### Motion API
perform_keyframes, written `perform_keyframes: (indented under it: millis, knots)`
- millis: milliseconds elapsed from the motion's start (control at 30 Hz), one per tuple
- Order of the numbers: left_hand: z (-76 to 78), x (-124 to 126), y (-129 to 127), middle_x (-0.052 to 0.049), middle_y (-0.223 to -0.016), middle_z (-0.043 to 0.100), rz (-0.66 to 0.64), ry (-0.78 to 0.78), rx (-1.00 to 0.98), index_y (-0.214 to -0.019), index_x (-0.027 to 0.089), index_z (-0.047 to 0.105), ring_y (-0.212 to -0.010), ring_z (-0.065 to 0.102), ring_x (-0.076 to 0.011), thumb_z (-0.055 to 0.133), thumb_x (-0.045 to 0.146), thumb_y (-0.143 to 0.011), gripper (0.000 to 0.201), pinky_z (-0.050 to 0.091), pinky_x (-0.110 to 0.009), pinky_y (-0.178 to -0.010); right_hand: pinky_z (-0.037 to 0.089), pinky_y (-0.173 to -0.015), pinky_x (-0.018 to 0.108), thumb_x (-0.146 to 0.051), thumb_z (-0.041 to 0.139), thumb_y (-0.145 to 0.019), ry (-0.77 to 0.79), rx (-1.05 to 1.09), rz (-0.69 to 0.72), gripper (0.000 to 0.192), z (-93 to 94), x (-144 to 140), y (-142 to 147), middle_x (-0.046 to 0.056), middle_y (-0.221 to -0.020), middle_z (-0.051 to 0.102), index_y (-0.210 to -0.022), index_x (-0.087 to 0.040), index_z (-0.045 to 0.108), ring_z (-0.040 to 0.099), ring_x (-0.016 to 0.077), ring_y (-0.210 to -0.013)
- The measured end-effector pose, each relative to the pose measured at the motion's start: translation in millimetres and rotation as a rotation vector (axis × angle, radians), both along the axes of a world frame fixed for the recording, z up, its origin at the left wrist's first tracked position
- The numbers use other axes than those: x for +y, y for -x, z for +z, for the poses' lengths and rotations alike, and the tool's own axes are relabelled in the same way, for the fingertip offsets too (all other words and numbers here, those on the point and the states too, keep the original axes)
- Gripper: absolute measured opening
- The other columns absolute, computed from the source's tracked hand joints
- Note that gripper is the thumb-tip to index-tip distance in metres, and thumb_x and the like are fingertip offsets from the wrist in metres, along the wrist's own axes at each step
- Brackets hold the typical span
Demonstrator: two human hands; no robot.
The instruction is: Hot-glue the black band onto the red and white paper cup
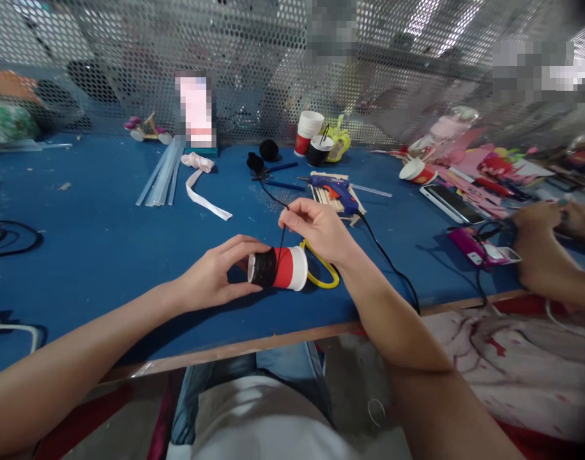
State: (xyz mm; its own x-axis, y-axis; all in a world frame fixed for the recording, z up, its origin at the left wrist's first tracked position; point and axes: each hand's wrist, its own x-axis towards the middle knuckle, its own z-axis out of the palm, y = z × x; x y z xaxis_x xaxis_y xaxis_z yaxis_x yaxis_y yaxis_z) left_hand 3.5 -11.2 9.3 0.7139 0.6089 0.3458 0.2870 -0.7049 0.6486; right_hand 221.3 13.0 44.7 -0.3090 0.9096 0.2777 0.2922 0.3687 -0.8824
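My left hand (pixel 220 268) grips a red and white paper cup (pixel 285 268) lying on its side just above the blue table (pixel 96 236). The cup's base end is wound with black yarn. My right hand (pixel 316 227) pinches a black yarn strand (pixel 281 241) that runs down to the cup and back toward the far table. A yellow loop (pixel 324 276) lies behind the cup, under my right wrist.
A blue glue gun (pixel 338 189) rests on wooden sticks, its black cord trailing to the table edge. Paper cups (pixel 309 131), black pom-poms (pixel 268 149), clear glue sticks (pixel 163 172) and a white ribbon (pixel 201 185) lie farther back. Another person's hands (pixel 544 236) work at the right, near a phone (pixel 450 201).
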Motion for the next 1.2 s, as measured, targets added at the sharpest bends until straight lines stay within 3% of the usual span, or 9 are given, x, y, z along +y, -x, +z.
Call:
perform_keyframes:
  millis: [333, 567, 900, 1033, 1200]
  knots:
    - [0.0, -3.2, -0.8, -0.013, -0.124, 0.049, -0.013, -0.184, 0.027, -0.123, 0.02, 0.043, -0.115, 0.051, -0.0223, 0.059, 0.026, -0.082, 0.044, 0.047, -0.038, -0.096, 0.041, -0.064, 0.027, -0.046, 0.054, -0.079, 0.099, -0.093, 0.027, 0.03, -10.4, 3.1, 4.2, 0.002, -0.073, 0.061, -0.072, -0.016, 0.056, 0.051, 0.011, -0.065]
    - [-0.3, -3.8, -2.3, -0.013, -0.123, 0.048, -0.02, -0.312, 0.036, -0.122, 0.021, 0.044, -0.113, 0.052, -0.0222, 0.053, 0.017, -0.084, 0.039, 0.05, -0.038, -0.09, 0.038, -0.059, 0.025, -0.045, 0.057, -0.076, 0.203, -0.107, 0.085, 0.029, -14.2, 3.5, 5.1, 0.0, -0.068, 0.058, -0.07, -0.016, 0.056, 0.048, 0.0098, -0.062]
    - [-6.2, -2.8, -1.2, -0.014, -0.124, 0.046, 0.02, -0.451, 0.11, -0.121, 0.022, 0.045, -0.104, 0.053, -0.019, 0.047, 0.006, -0.083, 0.041, 0.052, -0.033, -0.084, 0.037, -0.062, 0.026, -0.045, 0.055, -0.077, 0.154, -0.265, 0.083, 0.029, -11.7, 1.4, 3.8, -0.001, -0.067, 0.055, -0.069, -0.017, 0.054, 0.047, 0.0107, -0.063]
    - [-8.6, -2.3, 0.5, -0.013, -0.127, 0.046, 0.05, -0.533, 0.178, -0.122, 0.023, 0.044, -0.109, 0.052, -0.0208, 0.045, 0.008, -0.084, 0.041, 0.052, -0.035, -0.085, 0.036, -0.061, 0.026, -0.048, 0.052, -0.079, 0.145, -0.282, 0.081, 0.031, -13.5, 1.8, 3.8, 0.0, -0.069, 0.054, -0.072, -0.017, 0.051, 0.046, 0.0108, -0.063]
    - [-8.7, -2.3, 0.5, -0.01, -0.127, 0.047, 0.083, -0.549, 0.203, -0.121, 0.024, 0.043, -0.1, 0.057, -0.0165, 0.043, 0.01, -0.086, 0.038, 0.054, -0.029, -0.078, 0.035, -0.063, 0.026, -0.048, 0.046, -0.083, 0.139, -0.304, 0.112, 0.03, -16.2, 2.1, 4.3, 0.0, -0.073, 0.054, -0.078, -0.018, 0.049, 0.046, 0.0117, -0.067]
